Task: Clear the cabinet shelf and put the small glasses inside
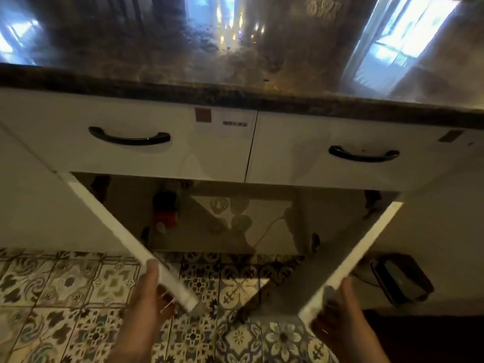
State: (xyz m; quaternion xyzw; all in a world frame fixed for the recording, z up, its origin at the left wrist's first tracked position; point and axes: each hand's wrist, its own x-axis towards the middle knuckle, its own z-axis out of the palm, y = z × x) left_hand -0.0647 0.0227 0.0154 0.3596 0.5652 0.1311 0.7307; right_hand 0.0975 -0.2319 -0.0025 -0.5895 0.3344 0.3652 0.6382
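Observation:
Below the counter, the white cabinet stands with both doors swung out toward me. My left hand [146, 297] grips the left door [125, 231] near its outer edge. My right hand [340, 313] holds the right door [361, 250] the same way. Inside, the dim shelf [209, 231] holds a dark and red object [165, 208] at the left and a white cord [267, 229] in the middle. No small glasses are visible.
A dark glossy countertop [235, 61] runs above two white drawers with black handles [129, 137] [364, 154]. A patterned tile floor [78, 297] lies below. A dark box-like object [400, 279] sits on the floor at the right, beside the right door.

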